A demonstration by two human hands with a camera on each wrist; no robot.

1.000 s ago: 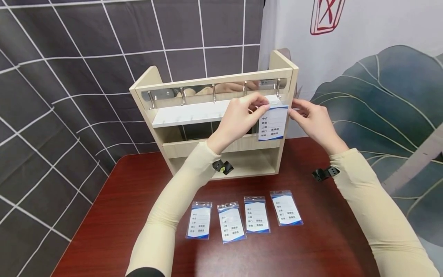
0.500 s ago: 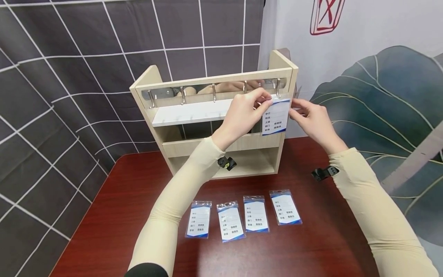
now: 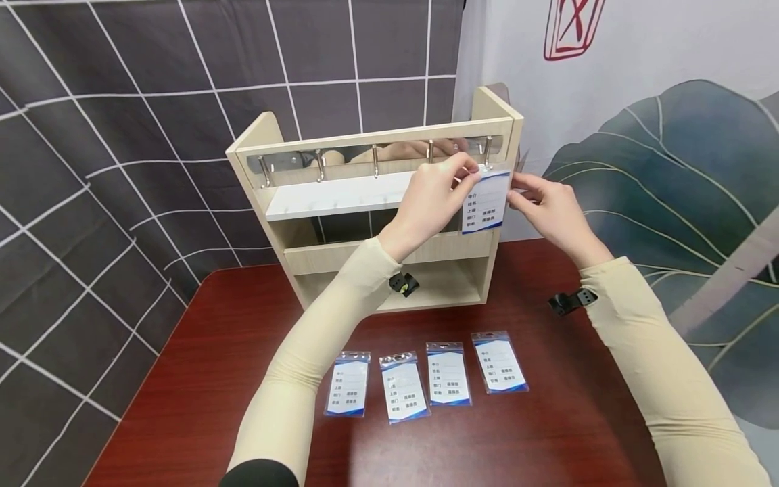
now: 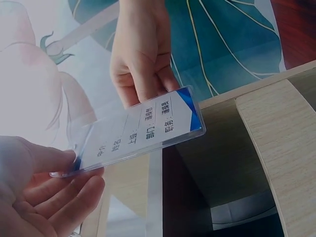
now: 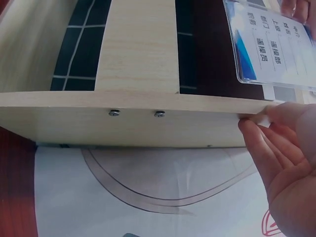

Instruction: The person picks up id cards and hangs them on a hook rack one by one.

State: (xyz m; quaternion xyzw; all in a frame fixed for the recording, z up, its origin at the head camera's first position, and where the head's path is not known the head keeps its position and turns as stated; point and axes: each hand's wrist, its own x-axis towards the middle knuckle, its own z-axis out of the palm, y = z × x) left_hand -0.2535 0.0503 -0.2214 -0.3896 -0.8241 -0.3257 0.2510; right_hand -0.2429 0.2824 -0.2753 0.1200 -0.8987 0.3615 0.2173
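At the upper right corner of the wooden rack (image 3: 450,249), I see the left hand (image 3: 429,194) pinch the flat plastic badge (image 3: 485,203); the right hand (image 3: 552,213) touches the rack's side edge, if pinching I cannot tell.

A dark grey covering (image 3: 152,128) with a grid of white lines fills the left and upper middle of the head view. At upper right, a white backdrop (image 3: 508,54) bears a red mark (image 3: 574,27) and, lower down, a blue-green leaf (image 3: 681,152). A reddish-brown tabletop (image 3: 201,406) spans the lower middle. The left wrist view's washed-out upper left shows a pinkish shape (image 4: 27,66), perhaps a petal.
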